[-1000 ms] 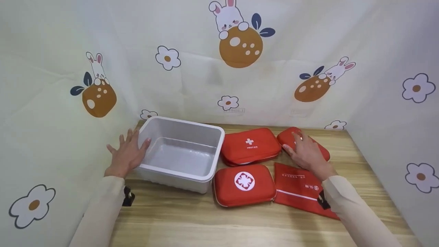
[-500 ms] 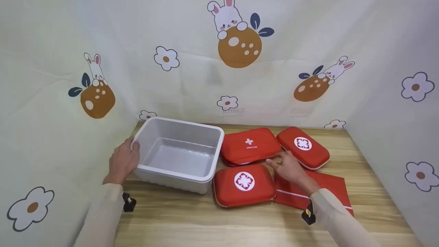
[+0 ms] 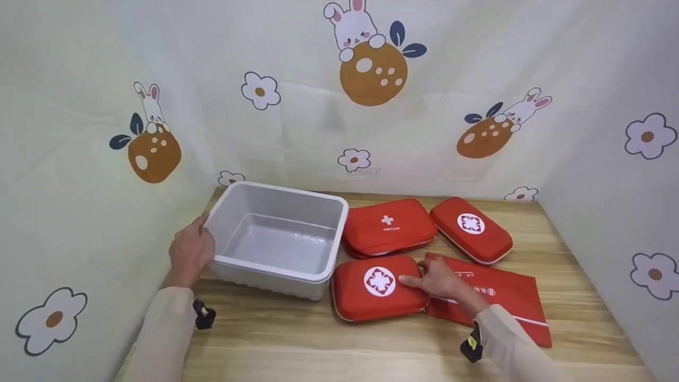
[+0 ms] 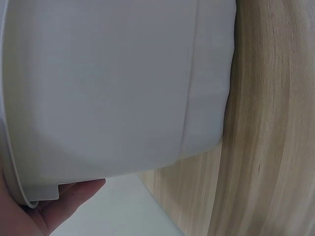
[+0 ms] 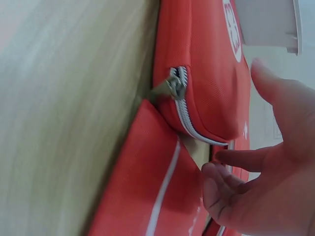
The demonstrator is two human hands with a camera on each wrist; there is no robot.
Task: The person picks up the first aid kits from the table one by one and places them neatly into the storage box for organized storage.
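Observation:
My left hand (image 3: 192,252) grips the left rim of a grey plastic bin (image 3: 276,276). In the left wrist view, fingertips (image 4: 74,199) curl under the lip at one corner. My right hand (image 3: 440,280) is at the right end of a red zip first-aid case (image 3: 353,289) with a round white emblem. Its thumb reaches over the case top, the other fingers beside the end; in the right wrist view a gap shows between thumb and fingers, and firm contact is not visible. Under this hand lies a flat red pouch (image 3: 522,297) with a white stripe.
Behind the near case lies a red first-aid bag (image 3: 366,233) with a white cross. Another red hard case (image 3: 493,239) sits at the back right. All rest on a wood-grain table (image 3: 297,350), enclosed by printed cloth walls (image 3: 297,132).
My right hand has moved from the back-right case toward the front and left, to the near case's end. My left hand has gone from spread fingers to gripping the bin's rim.

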